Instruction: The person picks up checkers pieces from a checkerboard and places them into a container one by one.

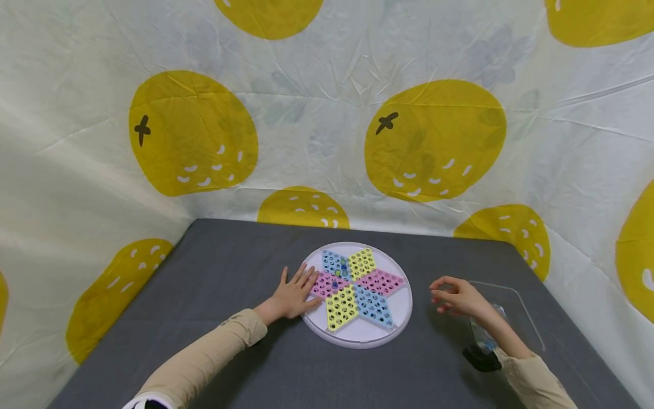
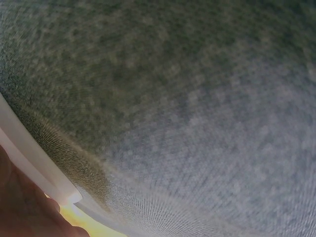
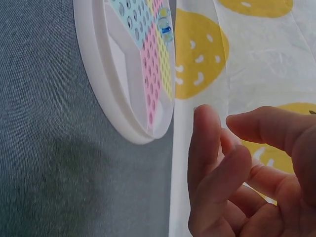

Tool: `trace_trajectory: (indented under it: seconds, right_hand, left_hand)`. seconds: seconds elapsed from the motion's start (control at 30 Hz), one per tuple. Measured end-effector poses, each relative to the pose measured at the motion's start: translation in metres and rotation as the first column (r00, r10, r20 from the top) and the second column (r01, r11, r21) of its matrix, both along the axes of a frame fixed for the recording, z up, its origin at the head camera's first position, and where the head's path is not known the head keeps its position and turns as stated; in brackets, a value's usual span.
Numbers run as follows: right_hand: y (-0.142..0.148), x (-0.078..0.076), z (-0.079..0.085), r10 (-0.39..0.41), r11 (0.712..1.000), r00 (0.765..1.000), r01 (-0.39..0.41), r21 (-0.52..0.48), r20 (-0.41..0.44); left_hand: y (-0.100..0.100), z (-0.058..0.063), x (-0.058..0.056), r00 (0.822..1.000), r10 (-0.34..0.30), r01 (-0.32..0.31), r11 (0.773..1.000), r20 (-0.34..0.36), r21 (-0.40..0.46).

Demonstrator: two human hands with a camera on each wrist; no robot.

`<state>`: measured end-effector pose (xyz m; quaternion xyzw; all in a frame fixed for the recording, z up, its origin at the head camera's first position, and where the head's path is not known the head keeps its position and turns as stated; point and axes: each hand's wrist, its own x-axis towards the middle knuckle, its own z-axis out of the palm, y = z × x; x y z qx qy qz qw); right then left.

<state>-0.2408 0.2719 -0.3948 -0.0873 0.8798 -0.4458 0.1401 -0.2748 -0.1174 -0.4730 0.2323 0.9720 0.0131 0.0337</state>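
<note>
A round white Chinese checkers board point(image 1: 327, 335) has a star of pink, yellow and blue sections full of holes. Several glass marbles point(image 1: 344, 267) sit in its far blue section, and another dark marble point(image 1: 335, 284) is in the left pink one. With fingers spread, my left hand point(image 1: 293, 296) rests on the board's left rim. My right hand point(image 1: 457, 296) hovers to the right of the board, fingers loosely bent. In the right wrist view, thumb and fingertips point(image 3: 207, 118) stand apart with nothing visible between them.
A clear plastic tray point(image 1: 528, 318) lies on the dark table point(image 1: 245, 250) at the right, partly behind my right forearm. Below that wrist is a small black object point(image 1: 481, 359). A white cloth point(image 1: 311, 125) printed with yellow fruit hangs around the table.
</note>
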Motion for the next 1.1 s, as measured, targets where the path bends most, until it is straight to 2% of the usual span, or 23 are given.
trace_trajectory:
  seconds: [0.47, 0.73, 1.1]
  right_hand:
    - [-0.028, -0.007, -0.002, 0.027, 1.0, 1.0, -0.027, 0.014, -0.002]
    - [-0.046, -0.015, -0.006, 0.032, 0.999, 0.999, -0.031, 0.032, -0.015]
    - [-0.075, -0.027, -0.01, 0.06, 0.998, 0.998, -0.06, 0.021, 0.011]
  left_hand:
    - [0.0, 0.003, 0.001, 1.0, -0.016, 0.016, 1.0, 0.001, 0.003]
    - [0.0, 0.0, 0.0, 1.0, -0.014, 0.014, 1.0, -0.004, 0.022]
    - [-0.001, 0.0, 0.0, 1.0, -0.006, 0.006, 1.0, 0.002, 0.003]
